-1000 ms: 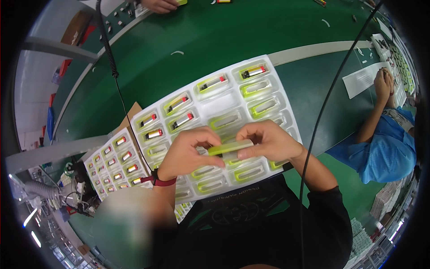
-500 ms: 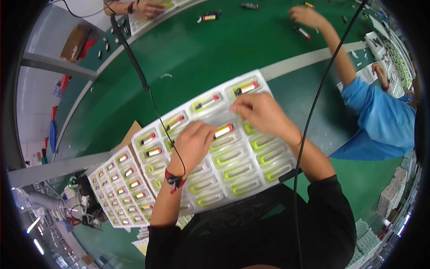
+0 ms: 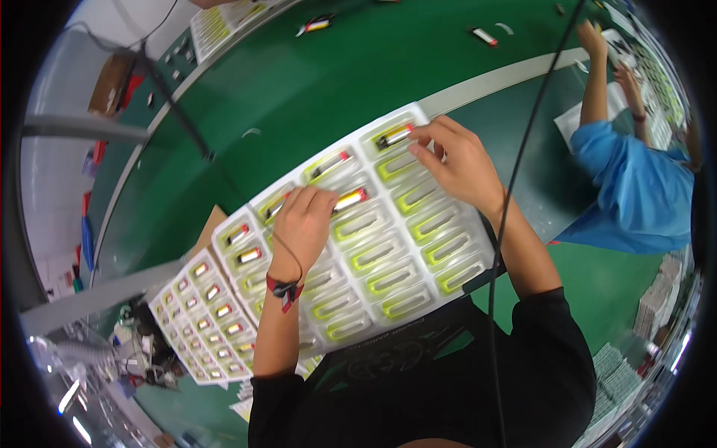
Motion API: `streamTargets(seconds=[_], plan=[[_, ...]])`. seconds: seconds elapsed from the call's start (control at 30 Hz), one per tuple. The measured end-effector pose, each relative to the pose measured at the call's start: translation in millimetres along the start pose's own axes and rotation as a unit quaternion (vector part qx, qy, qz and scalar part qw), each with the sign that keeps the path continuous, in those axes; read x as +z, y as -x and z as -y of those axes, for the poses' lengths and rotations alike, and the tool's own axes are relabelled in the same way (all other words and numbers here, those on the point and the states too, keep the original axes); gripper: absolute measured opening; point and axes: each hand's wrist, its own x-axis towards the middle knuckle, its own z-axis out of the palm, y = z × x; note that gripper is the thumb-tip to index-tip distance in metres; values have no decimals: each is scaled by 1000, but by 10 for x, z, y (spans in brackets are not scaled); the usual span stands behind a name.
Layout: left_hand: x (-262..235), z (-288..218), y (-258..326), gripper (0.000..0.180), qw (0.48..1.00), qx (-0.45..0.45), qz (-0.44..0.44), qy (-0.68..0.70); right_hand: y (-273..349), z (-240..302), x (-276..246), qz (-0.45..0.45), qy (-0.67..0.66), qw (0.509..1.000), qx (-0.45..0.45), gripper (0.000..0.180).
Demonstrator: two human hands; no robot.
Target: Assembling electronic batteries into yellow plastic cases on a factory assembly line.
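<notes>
A white plastic tray with rows of oblong pockets lies at a slant before me, yellow-green showing in the pockets. Small wired battery cells, yellow and white with a red end, sit in several upper pockets. My left hand is closed, its fingertips at the dark end of one battery cell in the second row. My right hand has its thumb and forefinger bent and slightly apart, close to the red end of the battery cell in the far right pocket. Whether it touches that cell is hard to tell.
A second tray with cells adjoins on the left. Beyond runs a green belt with loose cells, one of them a white-and-red cell. A co-worker's blue sleeve is at right. A dark cable hangs across the view.
My right hand has turned and its fingers have come to the far right pocket's cell. The left hand stays at its cell. The co-worker's arm has drawn back to the right.
</notes>
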Motion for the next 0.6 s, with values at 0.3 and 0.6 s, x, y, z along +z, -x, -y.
streamTargets(seconds=[0.3,0.6], plan=[[-27,-111,-82,11,999,-35,-5,-13,-1147,-2020,-686,-319,350,880,-16,33],[236,-449,-558,30,999,29,18,27,-888,-1296,-307,-158,73,985,7,29]])
